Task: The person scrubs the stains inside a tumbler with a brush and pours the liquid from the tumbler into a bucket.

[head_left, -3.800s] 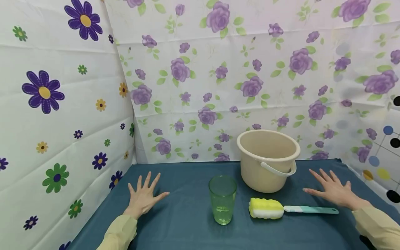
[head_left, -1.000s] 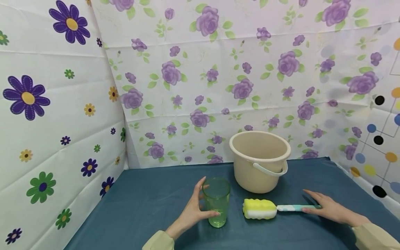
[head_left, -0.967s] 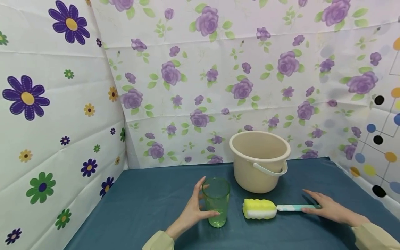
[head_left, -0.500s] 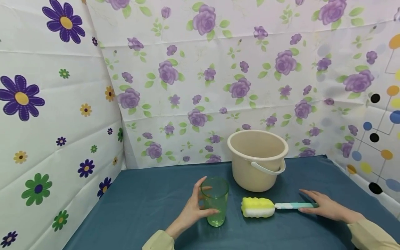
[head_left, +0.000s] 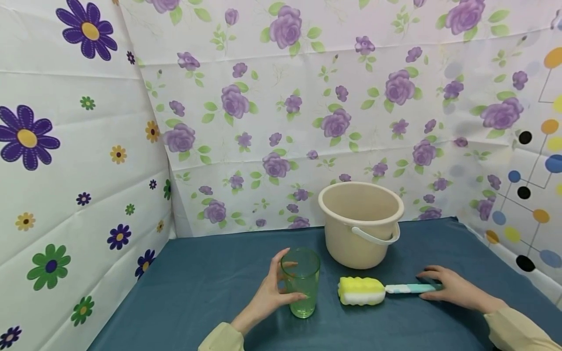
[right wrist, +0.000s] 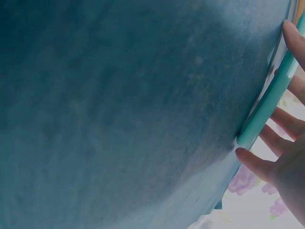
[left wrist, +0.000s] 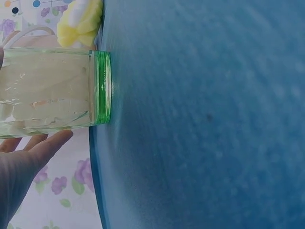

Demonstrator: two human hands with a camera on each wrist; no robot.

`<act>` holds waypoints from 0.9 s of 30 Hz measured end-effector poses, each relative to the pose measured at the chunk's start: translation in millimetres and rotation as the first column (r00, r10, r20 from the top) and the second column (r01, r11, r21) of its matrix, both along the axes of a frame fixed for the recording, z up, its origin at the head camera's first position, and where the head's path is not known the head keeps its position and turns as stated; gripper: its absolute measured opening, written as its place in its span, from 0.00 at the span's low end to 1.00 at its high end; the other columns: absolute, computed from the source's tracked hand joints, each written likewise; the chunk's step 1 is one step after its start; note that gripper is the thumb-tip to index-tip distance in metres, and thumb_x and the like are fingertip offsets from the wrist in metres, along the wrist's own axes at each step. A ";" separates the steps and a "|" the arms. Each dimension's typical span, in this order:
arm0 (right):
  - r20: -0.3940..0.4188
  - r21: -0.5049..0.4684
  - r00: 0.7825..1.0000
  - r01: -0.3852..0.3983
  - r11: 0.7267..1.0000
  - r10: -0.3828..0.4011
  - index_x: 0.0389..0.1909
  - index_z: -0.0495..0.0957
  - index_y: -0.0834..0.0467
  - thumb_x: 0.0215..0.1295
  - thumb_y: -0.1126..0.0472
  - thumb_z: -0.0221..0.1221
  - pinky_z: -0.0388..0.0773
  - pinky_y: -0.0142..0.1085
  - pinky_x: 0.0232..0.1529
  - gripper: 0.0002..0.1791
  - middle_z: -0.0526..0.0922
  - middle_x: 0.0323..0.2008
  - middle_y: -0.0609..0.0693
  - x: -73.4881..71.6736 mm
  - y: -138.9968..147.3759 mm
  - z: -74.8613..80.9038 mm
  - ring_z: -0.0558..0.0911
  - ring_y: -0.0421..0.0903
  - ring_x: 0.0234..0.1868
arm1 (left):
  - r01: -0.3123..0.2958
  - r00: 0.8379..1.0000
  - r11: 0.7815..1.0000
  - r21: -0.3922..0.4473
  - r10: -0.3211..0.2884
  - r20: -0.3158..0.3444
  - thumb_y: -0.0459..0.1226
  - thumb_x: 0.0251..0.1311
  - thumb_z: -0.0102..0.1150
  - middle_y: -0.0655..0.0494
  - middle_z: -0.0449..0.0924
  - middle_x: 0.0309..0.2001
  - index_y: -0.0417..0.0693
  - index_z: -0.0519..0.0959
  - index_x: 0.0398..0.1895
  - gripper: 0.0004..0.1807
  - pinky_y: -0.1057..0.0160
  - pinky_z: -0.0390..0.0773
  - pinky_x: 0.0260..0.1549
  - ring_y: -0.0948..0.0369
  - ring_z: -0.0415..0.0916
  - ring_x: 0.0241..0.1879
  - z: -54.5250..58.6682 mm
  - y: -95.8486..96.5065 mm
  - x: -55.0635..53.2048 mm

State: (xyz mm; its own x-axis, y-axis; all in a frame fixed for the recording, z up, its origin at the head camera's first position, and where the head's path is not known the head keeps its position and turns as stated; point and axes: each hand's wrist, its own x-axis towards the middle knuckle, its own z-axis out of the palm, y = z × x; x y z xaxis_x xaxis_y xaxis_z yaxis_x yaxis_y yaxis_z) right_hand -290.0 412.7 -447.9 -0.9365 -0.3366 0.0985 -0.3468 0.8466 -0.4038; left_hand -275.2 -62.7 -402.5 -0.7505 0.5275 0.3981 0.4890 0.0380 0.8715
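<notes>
A green glass (head_left: 303,287) and a cream bucket (head_left: 353,243) with a white handle (head_left: 372,238) stand out against a dark blue table (head_left: 210,273). A brush (head_left: 377,292) pairs a yellow-and-white head (head_left: 360,291) with a teal-and-white grip (head_left: 406,288). Purple roses and green leaves pattern a white backdrop (head_left: 307,112); purple, green and yellow daisies brighten the white left sheet (head_left: 88,161). Sleeves (head_left: 224,337) are plain pale yellow.

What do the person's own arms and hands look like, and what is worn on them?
The left hand and right hand are bare, without gloves. The left sleeve and right sleeve are plain, pale yellow fabric, slightly wrinkled, reaching the wrists. No marking shows on them.
</notes>
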 end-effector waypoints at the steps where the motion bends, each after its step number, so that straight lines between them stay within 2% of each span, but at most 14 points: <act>1: -0.013 0.001 1.000 -0.005 1.000 0.005 0.48 0.77 0.60 0.48 0.39 0.62 0.64 0.59 0.42 0.33 0.68 0.50 0.68 -0.3 -0.4 0.3 0.67 0.68 0.50 | 0.001 1.000 1.000 0.001 -0.001 0.003 0.31 0.50 0.65 0.42 0.59 0.59 0.57 0.40 0.69 0.52 0.54 0.73 0.38 0.50 0.67 0.49 0.2 -0.1 0.2; 7: -0.041 -0.016 0.999 -0.030 0.999 0.029 0.42 0.78 0.55 0.48 0.40 0.63 0.66 0.57 0.42 0.26 0.70 0.49 0.65 -0.4 -2.1 1.0 0.68 0.66 0.49 | 0.001 1.000 1.000 0.011 -0.001 0.014 0.31 0.50 0.65 0.44 0.59 0.58 0.58 0.41 0.69 0.51 0.54 0.73 0.38 0.51 0.67 0.49 1.2 0.1 0.8; 14: -0.055 -0.028 0.995 -0.085 0.996 0.084 0.38 0.78 0.52 0.50 0.43 0.63 0.67 0.56 0.40 0.20 0.70 0.48 0.67 0.6 -1.4 3.5 0.68 0.68 0.48 | 0.002 1.000 1.000 0.018 -0.002 0.012 0.30 0.49 0.66 0.43 0.60 0.58 0.58 0.42 0.69 0.51 0.57 0.74 0.36 0.50 0.67 0.48 2.3 -1.1 1.1; 24: -0.052 -0.045 0.994 -0.102 0.994 0.099 0.38 0.78 0.52 0.51 0.44 0.63 0.69 0.55 0.38 0.18 0.72 0.47 0.65 -3.4 2.1 0.9 0.70 0.66 0.47 | 0.002 1.000 1.000 -0.004 -0.002 0.007 0.31 0.49 0.66 0.37 0.59 0.58 0.57 0.43 0.69 0.50 0.54 0.74 0.37 0.48 0.68 0.47 5.3 -8.4 1.4; 27: -0.062 -0.043 0.992 -0.109 0.993 0.106 0.38 0.79 0.52 0.51 0.45 0.63 0.69 0.54 0.38 0.18 0.72 0.46 0.64 -4.4 3.5 -0.1 0.71 0.65 0.46 | -0.010 1.000 1.000 -0.015 0.010 0.000 0.30 0.49 0.66 0.39 0.60 0.57 0.57 0.43 0.69 0.50 0.53 0.74 0.37 0.48 0.68 0.47 6.5 -11.0 1.2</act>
